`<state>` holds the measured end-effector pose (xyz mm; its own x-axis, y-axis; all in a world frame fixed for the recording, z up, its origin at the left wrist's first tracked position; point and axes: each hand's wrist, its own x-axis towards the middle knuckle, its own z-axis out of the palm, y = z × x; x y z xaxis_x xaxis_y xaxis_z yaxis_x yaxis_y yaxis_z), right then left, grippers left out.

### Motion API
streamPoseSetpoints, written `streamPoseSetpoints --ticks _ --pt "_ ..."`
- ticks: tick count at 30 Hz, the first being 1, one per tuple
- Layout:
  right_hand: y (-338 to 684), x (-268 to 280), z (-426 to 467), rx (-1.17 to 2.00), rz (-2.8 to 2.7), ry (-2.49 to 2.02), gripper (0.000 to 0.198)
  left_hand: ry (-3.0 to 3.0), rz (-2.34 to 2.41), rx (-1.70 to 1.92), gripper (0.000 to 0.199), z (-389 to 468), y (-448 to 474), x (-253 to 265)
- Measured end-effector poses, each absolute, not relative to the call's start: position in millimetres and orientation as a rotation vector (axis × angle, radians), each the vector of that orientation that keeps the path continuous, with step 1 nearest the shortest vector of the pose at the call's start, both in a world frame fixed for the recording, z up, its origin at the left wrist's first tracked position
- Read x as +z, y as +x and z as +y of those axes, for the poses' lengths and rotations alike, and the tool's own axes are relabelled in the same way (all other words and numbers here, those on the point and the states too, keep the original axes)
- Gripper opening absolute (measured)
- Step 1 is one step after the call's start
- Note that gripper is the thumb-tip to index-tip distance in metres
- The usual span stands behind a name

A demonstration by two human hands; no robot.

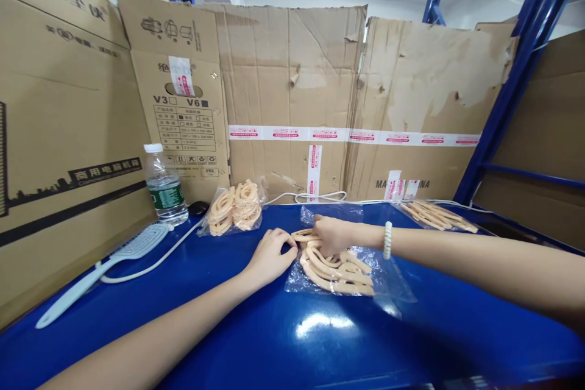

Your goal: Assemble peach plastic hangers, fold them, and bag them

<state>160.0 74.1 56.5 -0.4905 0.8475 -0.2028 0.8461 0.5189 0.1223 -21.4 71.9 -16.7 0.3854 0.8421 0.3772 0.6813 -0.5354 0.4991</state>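
Note:
On the blue table, several beige curved pieces [338, 271] with looped ends lie on a clear plastic bag [393, 283]. My right hand [331, 234] is closed over the upper part of this pile, its fingers bent around a beige curved piece [302, 235] that sticks out to the left. At that piece's left end, the thumb and forefinger of my left hand [273, 256] come together in a pinch. Parts of the pile are hidden beneath my right hand.
A bagged bundle of beige loops [235, 207] lies at back left, near a black mouse [199, 208], water bottle [165, 189] and pale blue hairbrush [114, 259]. Bagged beige strips [439, 216] lie at back right. Cardboard [292, 85] walls the back; a white cable [155, 265] crosses the left.

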Motion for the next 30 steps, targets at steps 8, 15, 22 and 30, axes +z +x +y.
streamPoseSetpoints --ticks 8,15,22,30 --pt "166 64 80 -0.154 2.520 1.314 0.023 2.379 1.353 0.882 0.012 72 -21 -17" --pt "162 61 81 -0.136 2.491 1.317 0.024 2.382 1.362 0.872 0.011 72 -20 -17" --pt "160 59 76 -0.072 2.488 1.399 0.023 2.386 1.357 0.874 0.011 73 -21 -18" --pt "165 50 85 -0.044 2.497 1.461 0.023 2.393 1.343 0.868 0.012 73 -22 -17"
